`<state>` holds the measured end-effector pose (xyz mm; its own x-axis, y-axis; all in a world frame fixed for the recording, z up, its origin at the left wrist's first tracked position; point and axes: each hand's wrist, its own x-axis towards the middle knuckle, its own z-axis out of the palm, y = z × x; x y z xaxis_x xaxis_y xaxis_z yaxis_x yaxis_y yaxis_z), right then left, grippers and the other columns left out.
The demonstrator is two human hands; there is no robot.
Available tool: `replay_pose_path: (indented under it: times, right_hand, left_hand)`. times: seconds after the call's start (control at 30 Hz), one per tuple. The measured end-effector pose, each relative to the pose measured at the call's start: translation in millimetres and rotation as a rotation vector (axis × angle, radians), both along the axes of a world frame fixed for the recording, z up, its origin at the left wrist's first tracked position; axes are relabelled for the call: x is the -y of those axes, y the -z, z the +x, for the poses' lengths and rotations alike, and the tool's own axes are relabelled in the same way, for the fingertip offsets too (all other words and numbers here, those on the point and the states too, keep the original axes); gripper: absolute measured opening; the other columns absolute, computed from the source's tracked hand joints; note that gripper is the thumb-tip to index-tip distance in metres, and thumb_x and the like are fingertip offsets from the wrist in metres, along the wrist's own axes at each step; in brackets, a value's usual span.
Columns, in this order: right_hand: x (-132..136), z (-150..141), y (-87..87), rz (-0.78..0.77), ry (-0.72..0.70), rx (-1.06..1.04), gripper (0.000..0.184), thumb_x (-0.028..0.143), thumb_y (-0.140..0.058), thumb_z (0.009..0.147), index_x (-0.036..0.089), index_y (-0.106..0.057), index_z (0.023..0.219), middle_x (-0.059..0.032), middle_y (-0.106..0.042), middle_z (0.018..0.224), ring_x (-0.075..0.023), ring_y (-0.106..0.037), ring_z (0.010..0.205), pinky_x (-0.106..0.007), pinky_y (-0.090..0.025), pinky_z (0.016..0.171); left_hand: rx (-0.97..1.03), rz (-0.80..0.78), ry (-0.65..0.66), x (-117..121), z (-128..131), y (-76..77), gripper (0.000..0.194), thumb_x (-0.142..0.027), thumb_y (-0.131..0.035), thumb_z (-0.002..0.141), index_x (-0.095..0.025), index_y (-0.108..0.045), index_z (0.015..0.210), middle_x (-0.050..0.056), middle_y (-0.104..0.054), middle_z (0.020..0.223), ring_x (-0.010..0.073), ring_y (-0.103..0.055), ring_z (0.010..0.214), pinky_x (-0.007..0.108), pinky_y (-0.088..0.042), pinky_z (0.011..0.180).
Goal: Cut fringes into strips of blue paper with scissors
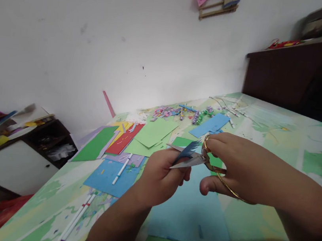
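My right hand (232,166) grips a pair of scissors (186,162) by its gold-coloured handles, fingers and thumb in the loops. The blades are spread apart and point left. Pinched in my left hand (164,173) is a small dark blue paper strip (187,151) with its upper end cut into a fringe. That strip lies between the scissor blades. Beneath both hands a light blue paper sheet (186,216) lies on the table, with a small dark blue scrap on it.
Green, red, yellow and blue papers (111,175) cover the table's left side, with white-barrelled pens (122,169) among them. Curled paper pieces (197,117) and scraps lie near the wall. A blue sheet (210,125) lies beyond my right hand. A dark cabinet (281,73) stands at right.
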<state>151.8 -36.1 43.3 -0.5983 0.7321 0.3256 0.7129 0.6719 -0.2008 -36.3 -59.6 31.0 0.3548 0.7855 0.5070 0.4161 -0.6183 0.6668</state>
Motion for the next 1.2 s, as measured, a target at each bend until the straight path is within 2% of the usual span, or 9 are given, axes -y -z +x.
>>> replay_pose_path:
  times: [0.3, 0.5, 0.9, 1.2]
  right_hand:
    - [-3.0, -0.1, 0.3, 0.009, 0.022, 0.002, 0.054, 0.073, -0.049, 0.063, 0.02, -0.052, 0.073, -0.0064, -0.054, 0.075, -0.0219, -0.05, 0.069, -0.031, -0.034, 0.056]
    - [-1.3, -1.2, 2.0, -0.076, -0.014, 0.016, 0.052, 0.072, -0.048, 0.064, 0.02, -0.047, 0.071, -0.0056, -0.053, 0.077, -0.019, -0.048, 0.064, -0.029, -0.033, 0.053]
    - [-3.4, -1.2, 5.5, -0.029, 0.023, 0.106, 0.063, 0.081, -0.036, 0.061, 0.02, -0.048, 0.068, -0.0056, -0.054, 0.069, -0.0185, -0.048, 0.059, -0.029, -0.032, 0.051]
    - [-5.6, -2.0, 4.7, 0.026, 0.08, 0.153, 0.065, 0.083, -0.031, 0.061, 0.021, -0.047, 0.065, -0.0057, -0.055, 0.065, -0.0194, -0.049, 0.057, -0.028, -0.028, 0.049]
  left_hand:
    - [-0.015, -0.019, -0.085, -3.2, 3.3, 1.0, 0.029, -0.018, -0.042, 0.081, -0.017, -0.05, 0.053, -0.004, -0.049, 0.043, 0.0068, -0.046, 0.04, 0.02, -0.037, 0.044]
    - [-0.028, 0.074, -0.099, -1.4, 3.1, 4.8, 0.027, -0.016, -0.044, 0.081, -0.017, -0.051, 0.055, -0.004, -0.05, 0.046, 0.0069, -0.047, 0.043, 0.021, -0.037, 0.047]
    - [-0.117, 0.196, -0.016, -2.2, -0.7, -0.3, 0.026, -0.01, -0.043, 0.081, -0.017, -0.05, 0.056, -0.005, -0.049, 0.047, 0.0064, -0.045, 0.044, 0.022, -0.036, 0.052]
    - [-0.043, 0.119, 0.026, -4.0, -1.0, 0.1, 0.033, -0.022, -0.041, 0.086, -0.016, -0.05, 0.055, -0.004, -0.048, 0.045, 0.0053, -0.046, 0.043, 0.019, -0.037, 0.048]
